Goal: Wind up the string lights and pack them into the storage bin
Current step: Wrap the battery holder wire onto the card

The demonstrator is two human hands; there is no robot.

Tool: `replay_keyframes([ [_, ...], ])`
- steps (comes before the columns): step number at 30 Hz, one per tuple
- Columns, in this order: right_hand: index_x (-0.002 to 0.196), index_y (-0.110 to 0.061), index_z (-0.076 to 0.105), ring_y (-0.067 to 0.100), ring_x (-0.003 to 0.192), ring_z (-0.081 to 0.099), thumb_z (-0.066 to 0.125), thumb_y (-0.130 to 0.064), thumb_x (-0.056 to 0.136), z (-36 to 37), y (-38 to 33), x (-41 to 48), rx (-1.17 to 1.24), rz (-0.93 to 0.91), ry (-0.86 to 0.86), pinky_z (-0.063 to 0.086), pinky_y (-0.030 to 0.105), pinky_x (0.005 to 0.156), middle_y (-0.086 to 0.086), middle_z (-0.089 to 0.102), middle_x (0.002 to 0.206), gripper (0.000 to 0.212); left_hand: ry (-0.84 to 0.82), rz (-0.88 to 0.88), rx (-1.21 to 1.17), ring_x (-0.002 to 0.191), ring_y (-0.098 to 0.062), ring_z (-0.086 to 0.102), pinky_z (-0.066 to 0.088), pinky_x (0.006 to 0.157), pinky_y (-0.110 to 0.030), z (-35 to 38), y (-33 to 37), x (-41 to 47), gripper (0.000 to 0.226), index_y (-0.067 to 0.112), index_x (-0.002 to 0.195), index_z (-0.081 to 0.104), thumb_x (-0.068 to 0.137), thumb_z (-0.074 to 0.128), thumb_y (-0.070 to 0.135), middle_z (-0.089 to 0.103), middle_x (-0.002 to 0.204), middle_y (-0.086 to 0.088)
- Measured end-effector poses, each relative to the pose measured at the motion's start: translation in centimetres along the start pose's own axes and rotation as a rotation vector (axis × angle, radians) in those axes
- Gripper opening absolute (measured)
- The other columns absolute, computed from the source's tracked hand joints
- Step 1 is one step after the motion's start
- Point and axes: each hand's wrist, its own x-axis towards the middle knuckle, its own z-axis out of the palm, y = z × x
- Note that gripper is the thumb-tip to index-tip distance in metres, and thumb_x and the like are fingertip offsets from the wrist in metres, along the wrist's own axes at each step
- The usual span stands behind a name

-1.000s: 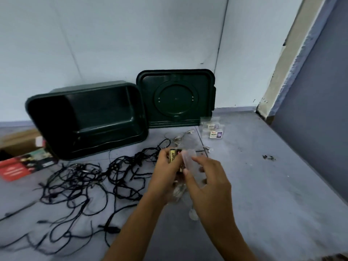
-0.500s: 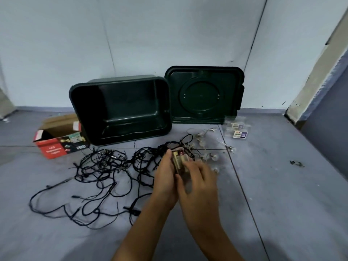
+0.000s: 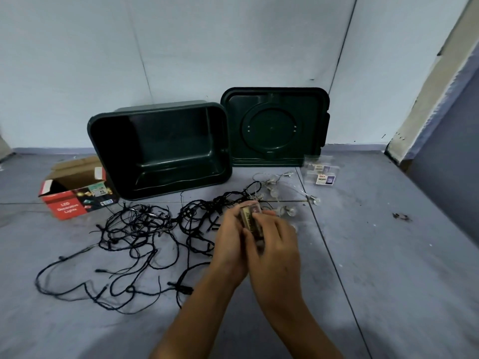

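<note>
A tangle of black string lights [image 3: 134, 237] sprawls over the grey floor at the left and middle. A second strand with clear bulbs [image 3: 282, 193] lies behind my hands. My left hand [image 3: 229, 242] and my right hand [image 3: 274, 244] together grip a small battery pack [image 3: 250, 218] with batteries showing, at the centre. The dark green storage bin [image 3: 160, 151] lies tipped on its side, its opening toward me, with nothing inside. Its lid [image 3: 274, 128] leans upright against the wall to the right of it.
An open red LED lights carton [image 3: 75, 190] lies left of the bin. Small clear packets [image 3: 321, 172] sit on the floor below the lid's right corner. A bit of debris [image 3: 400, 216] lies at the right. A wall corner rises at the far right.
The view has swung left and back, bringing the red carton and more of the black strand into sight. My right hand has closed down over the battery pack, and the clear piece it held is not visible.
</note>
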Motion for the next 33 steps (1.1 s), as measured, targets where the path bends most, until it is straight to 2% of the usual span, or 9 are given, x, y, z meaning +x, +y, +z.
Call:
replay_keyframes([
  [2,0.106,-0.006,0.064,0.027,0.094,0.062,0.072,-0.013,0.074,0.1,0.0,-0.1,-0.006,-0.002,-0.011,0.052,0.029,0.078,0.012,0.064,0.1,0.034,0.016,-0.003,-0.009,0.068,-0.018,0.066,0.054,0.06,-0.026,-0.1,0.1,0.0,0.03,0.01,0.099,0.056,0.095,0.031,0.026,0.069,0.079,-0.012],
  [6,0.106,-0.008,0.067,0.021,0.097,0.059,0.049,-0.025,0.087,0.1,0.6,0.0,0.042,-0.04,-0.017,0.052,0.03,0.083,0.008,0.065,0.103,0.032,0.032,-0.064,-0.048,0.069,-0.02,0.066,0.055,0.064,-0.028,-0.3,0.4,0.0,0.042,0.009,0.086,0.063,0.096,0.028,0.028,0.068,0.08,-0.012],
  [8,0.109,-0.009,0.067,0.017,0.099,0.057,0.045,-0.023,0.089,-0.1,1.0,-0.1,0.093,-0.056,-0.046,0.047,0.023,0.087,0.006,0.064,0.106,0.033,0.019,-0.071,-0.078,0.074,-0.021,0.066,0.052,0.075,-0.033,-0.2,0.6,-0.1,0.048,0.008,0.082,0.066,0.096,0.026,0.029,0.069,0.081,-0.012],
  [10,0.113,-0.009,0.066,0.011,0.1,0.054,0.045,-0.022,0.09,-0.3,1.2,-0.2,0.163,-0.061,-0.071,0.041,0.011,0.089,0.004,0.062,0.107,0.034,0.01,-0.058,-0.081,0.078,-0.023,0.065,0.049,0.082,-0.036,-0.3,0.9,-0.1,0.044,0.007,0.088,0.062,0.096,0.026,0.03,0.07,0.082,-0.012],
  [16,0.114,-0.006,0.064,0.002,0.102,0.051,0.046,-0.019,0.089,-0.2,1.4,-0.7,0.222,-0.048,-0.079,0.038,0.003,0.091,0.005,0.061,0.106,0.034,-0.013,-0.063,-0.118,0.082,-0.027,0.065,0.056,0.071,-0.034,-0.7,0.4,0.2,0.04,0.006,0.096,0.057,0.097,0.025,0.03,0.069,0.082,-0.014],
  [23,0.12,-0.008,0.06,0.007,0.105,0.048,0.053,-0.031,0.084,-0.2,1.0,-1.2,0.11,0.016,-0.108,0.028,0.004,0.098,0.01,0.061,0.113,0.043,0.009,-0.023,-0.046,0.078,-0.025,0.064,0.052,0.074,-0.039,-0.6,-0.1,0.5,0.041,0.01,0.098,0.057,0.099,0.023,0.033,0.068,0.081,-0.011],
  [26,0.122,-0.009,0.057,0.006,0.103,0.049,0.057,-0.024,0.082,-0.3,0.5,-0.9,0.053,0.01,-0.092,0.035,0.008,0.093,0.007,0.061,0.111,0.043,0.005,-0.016,-0.047,0.075,-0.023,0.064,0.051,0.073,-0.036,-0.3,-0.1,0.4,0.042,0.01,0.095,0.058,0.099,0.024,0.033,0.068,0.079,-0.01],
  [30,0.12,-0.006,0.059,0.018,0.098,0.061,0.064,-0.015,0.079,-0.4,0.4,-0.8,0.025,-0.032,-0.086,0.048,0.019,0.086,0.01,0.062,0.107,0.043,-0.006,-0.005,-0.093,0.075,-0.026,0.065,0.053,0.072,-0.035,-0.2,0.0,0.6,0.038,0.009,0.097,0.055,0.098,0.025,0.034,0.067,0.077,-0.011],
  [33,0.117,-0.004,0.061,0.02,0.093,0.063,0.071,-0.013,0.076,-0.3,0.4,-0.9,-0.004,-0.044,-0.085,0.048,0.019,0.083,0.011,0.063,0.103,0.043,-0.002,-0.001,-0.093,0.076,-0.026,0.065,0.055,0.068,-0.034,-0.3,0.1,0.8,0.038,0.009,0.099,0.054,0.098,0.025,0.034,0.066,0.077,-0.011],
])
